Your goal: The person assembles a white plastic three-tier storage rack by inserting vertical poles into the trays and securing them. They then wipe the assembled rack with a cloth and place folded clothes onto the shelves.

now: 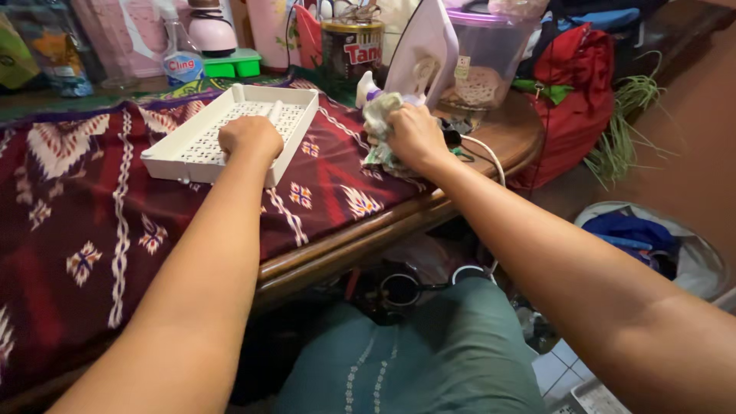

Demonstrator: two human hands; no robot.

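My left hand (249,138) is a closed fist resting on the near rim of a white perforated plastic tray (299,111), which lies on a dark red patterned cloth (84,222) over a wooden table. My right hand (416,136) grips a crumpled pale green-grey cloth (379,115) near the table's right end, just in front of a white and purple clothes iron (420,54) standing upright.
A clear plastic container (491,54), a dark tin (351,47), a spray bottle (180,57) and packets crowd the table's back. A white cord (491,157) trails off the edge. A red bag (579,92) hangs to the right. A basin with blue cloth (652,241) sits on the floor.
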